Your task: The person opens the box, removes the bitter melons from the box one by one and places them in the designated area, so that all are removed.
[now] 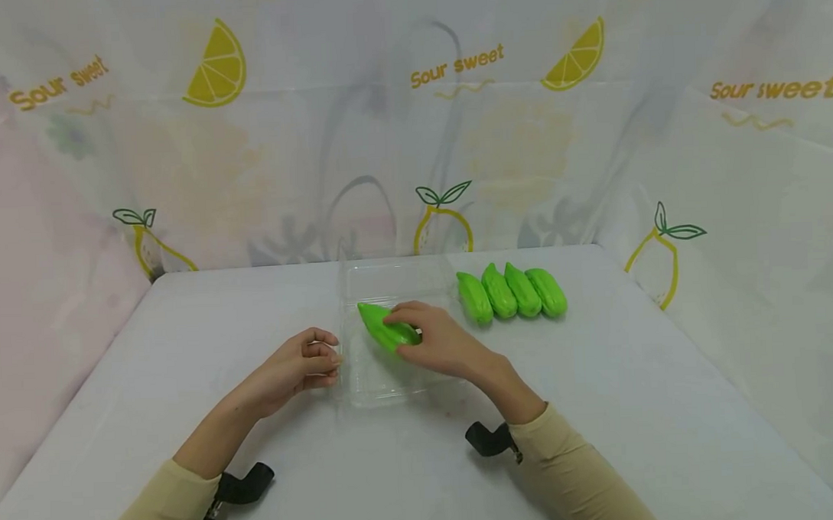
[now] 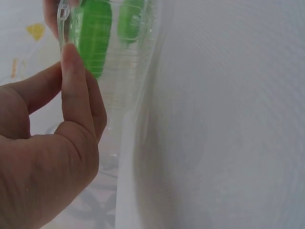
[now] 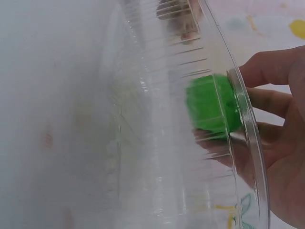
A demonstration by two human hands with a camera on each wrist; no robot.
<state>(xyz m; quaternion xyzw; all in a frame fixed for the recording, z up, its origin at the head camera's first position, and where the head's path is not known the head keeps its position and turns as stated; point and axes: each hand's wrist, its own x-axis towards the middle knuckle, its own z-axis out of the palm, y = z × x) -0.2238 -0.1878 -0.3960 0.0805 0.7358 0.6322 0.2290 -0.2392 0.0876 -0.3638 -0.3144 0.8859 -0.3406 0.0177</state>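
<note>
In the head view my right hand (image 1: 436, 340) grips a bright green ridged gourd (image 1: 384, 328), pointed at one end, over the inside of a clear plastic box (image 1: 376, 401). The pointed end faces up and left, away from the palm. Through the box wall in the right wrist view, the gourd (image 3: 209, 105) shows between the thumb and fingers. My left hand (image 1: 303, 369) is at the box's left side; in the left wrist view, its fingers (image 2: 74, 81) pinch the rim of the box (image 2: 138, 62).
Several more green gourds (image 1: 500, 291) lie side by side to the right of the box on the white table (image 1: 642, 405). A printed cloth (image 1: 303, 157) hangs behind the table. Black wrist mounts (image 1: 241, 486) stick out from both sleeves.
</note>
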